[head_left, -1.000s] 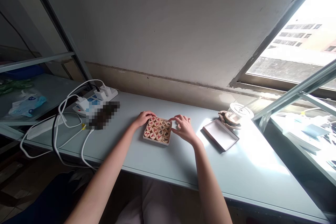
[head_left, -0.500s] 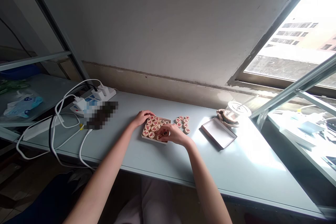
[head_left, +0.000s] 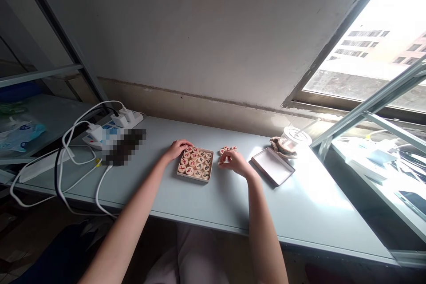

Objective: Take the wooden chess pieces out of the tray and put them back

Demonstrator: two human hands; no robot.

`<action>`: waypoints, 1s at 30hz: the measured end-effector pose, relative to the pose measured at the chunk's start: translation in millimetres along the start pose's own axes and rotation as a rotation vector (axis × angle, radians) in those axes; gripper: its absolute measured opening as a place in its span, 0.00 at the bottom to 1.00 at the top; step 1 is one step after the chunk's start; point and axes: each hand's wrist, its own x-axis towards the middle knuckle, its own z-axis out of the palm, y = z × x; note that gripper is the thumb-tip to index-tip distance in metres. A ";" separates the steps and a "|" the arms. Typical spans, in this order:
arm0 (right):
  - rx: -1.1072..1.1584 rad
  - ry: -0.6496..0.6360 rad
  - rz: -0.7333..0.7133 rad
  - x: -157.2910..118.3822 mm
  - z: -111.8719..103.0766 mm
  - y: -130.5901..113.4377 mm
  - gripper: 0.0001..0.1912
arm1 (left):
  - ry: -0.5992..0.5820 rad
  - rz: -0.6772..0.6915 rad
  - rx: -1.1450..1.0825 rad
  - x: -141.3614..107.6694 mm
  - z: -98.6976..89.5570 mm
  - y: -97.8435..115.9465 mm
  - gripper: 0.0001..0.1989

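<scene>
Tray of chess pieces [head_left: 195, 164]: sitting mid-bench toward the wall edge. Left hand [head_left: 177, 148] resting on its far-left corner, fingers curled. Right hand [head_left: 234, 162] pinching among loose pieces [head_left: 227, 148] beside it; grip contents unclear.

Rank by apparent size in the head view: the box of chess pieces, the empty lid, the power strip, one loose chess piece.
1. Power strip, partly blurred, so unsure.
2. Empty lid, looks alike to the next.
3. Box of chess pieces.
4. Loose chess piece, clearly smallest.

Bare table [head_left: 206, 199] near edge open; box lid [head_left: 273, 166], cup [head_left: 289, 141] block right; cables [head_left: 76, 159] left.
</scene>
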 end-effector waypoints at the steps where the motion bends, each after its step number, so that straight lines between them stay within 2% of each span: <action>1: -0.021 0.014 0.017 -0.6 -0.2 5.5 0.03 | 0.001 -0.004 -0.002 0.0 0.0 0.2 0.14; 6: -0.064 0.138 0.063 -3.6 0.9 17.1 0.03 | -0.008 0.000 -0.008 -0.7 -1.4 1.6 0.14; 8: -0.073 0.212 0.021 0.8 4.3 9.7 0.06 | -0.024 0.014 -0.009 -0.8 -1.8 2.2 0.14; 10: -0.065 0.257 -0.082 12.5 12.1 -5.4 0.08 | -0.062 0.033 -0.014 -0.2 -1.3 2.7 0.14; 12: -0.028 0.229 -0.203 31.1 23.9 -25.0 0.11 | -0.106 0.055 -0.020 1.1 0.0 2.6 0.13; 14: 0.034 0.104 -0.300 53.0 37.1 -44.2 0.12 | -0.125 0.068 -0.021 2.9 1.4 1.4 0.11; 17: 0.115 -0.016 -0.335 79.6 52.5 -63.0 0.11 | -0.108 0.065 -0.014 4.8 2.2 -1.7 0.09; 20: 0.146 0.013 -0.327 90.2 59.0 -67.4 0.10 | -0.089 0.065 -0.018 5.7 2.0 -4.9 0.09; 30: 0.188 0.129 -0.288 95.7 69.0 -60.1 0.07 | -0.113 0.070 -0.068 12.9 4.4 -12.0 0.11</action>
